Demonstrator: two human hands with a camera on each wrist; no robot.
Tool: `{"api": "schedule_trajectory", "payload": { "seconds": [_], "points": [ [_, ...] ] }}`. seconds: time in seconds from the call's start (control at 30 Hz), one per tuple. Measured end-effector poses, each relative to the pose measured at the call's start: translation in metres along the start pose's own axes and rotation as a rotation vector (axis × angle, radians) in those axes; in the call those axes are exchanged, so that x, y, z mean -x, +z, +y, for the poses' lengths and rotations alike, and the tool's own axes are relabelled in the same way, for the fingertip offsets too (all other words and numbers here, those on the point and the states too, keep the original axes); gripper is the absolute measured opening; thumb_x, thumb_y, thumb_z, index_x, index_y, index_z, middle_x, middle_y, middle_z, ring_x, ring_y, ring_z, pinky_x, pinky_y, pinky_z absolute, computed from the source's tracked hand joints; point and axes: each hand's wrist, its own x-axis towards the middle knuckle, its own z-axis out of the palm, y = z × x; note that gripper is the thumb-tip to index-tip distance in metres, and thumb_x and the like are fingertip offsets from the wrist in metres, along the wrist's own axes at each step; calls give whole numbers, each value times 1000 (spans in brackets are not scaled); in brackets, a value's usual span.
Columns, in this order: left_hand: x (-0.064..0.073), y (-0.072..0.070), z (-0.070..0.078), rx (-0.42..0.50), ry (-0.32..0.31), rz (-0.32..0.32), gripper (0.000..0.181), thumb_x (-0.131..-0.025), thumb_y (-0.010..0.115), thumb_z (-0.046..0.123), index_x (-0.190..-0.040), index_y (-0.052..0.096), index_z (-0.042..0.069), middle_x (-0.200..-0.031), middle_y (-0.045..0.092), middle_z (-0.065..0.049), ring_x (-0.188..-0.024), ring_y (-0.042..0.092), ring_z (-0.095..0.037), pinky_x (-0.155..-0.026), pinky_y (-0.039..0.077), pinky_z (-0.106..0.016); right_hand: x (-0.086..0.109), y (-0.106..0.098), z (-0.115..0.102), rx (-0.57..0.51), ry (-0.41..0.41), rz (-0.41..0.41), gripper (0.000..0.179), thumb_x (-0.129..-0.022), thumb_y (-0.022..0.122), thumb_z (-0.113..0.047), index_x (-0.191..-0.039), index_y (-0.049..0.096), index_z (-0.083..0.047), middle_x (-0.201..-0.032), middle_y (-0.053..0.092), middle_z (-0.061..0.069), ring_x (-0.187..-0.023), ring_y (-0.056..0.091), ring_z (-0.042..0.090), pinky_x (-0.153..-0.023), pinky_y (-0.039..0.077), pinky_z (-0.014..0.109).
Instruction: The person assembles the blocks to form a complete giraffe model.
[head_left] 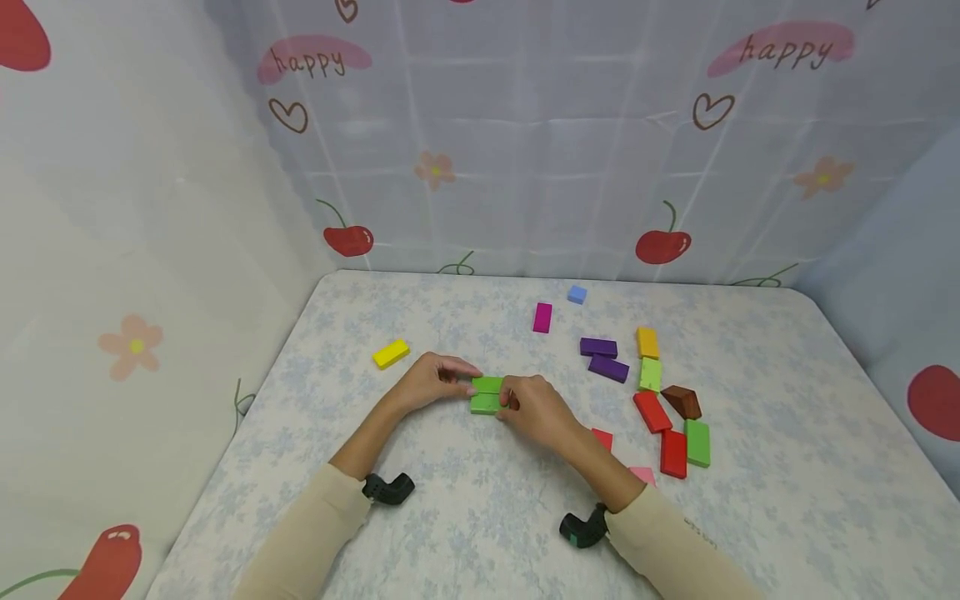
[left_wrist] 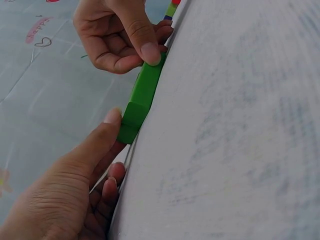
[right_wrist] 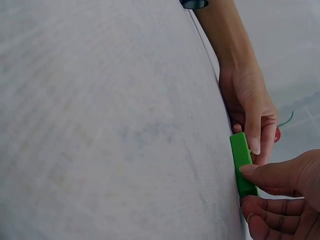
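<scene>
Two bright green blocks lie side by side on the table in front of me, their long sides together. My left hand pinches the left end of the farther one between thumb and index finger. From the other side, my right hand grips the right end of the nearer one and covers part of both. In the left wrist view the right thumb presses on the green block, with the left thumb at its near end. The right wrist view shows the right thumb against the green block.
A yellow block lies beyond my left hand. Magenta, blue and purple blocks are farther back. To the right are orange, red, brown and green blocks. My right forearm partly hides a pink block.
</scene>
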Motion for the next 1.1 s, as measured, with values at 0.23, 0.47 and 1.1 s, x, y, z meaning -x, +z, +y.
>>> {"api": "schedule_trajectory", "payload": {
  "seconds": [0.23,0.47,1.1],
  "points": [
    [1,1,2,-26,22,-21,33,-82,87,19,-114,80,18,-111,75,3,-63,49,-13,-59,43,-25,1,-1,-1,2,15,-8,18,-84,84,-8,-85,67,-9,-71,57,-4,-64,50,11,-59,44,27],
    [2,2,2,-22,3,-8,33,-82,86,17,-114,80,18,-113,74,3,-64,50,-15,-60,43,-26,4,-16,-7,53,23,-15,13,-86,83,-14,-87,70,-12,-71,58,-6,-63,51,11,-58,45,28],
    [11,0,34,15,55,-43,35,-84,83,6,-118,75,1,-117,72,-14,-66,51,-22,-61,43,-23,35,-114,53,196,104,170,17,-86,83,-15,-98,76,-5,-80,69,2,-74,61,20,-62,52,33]
  ]
}}
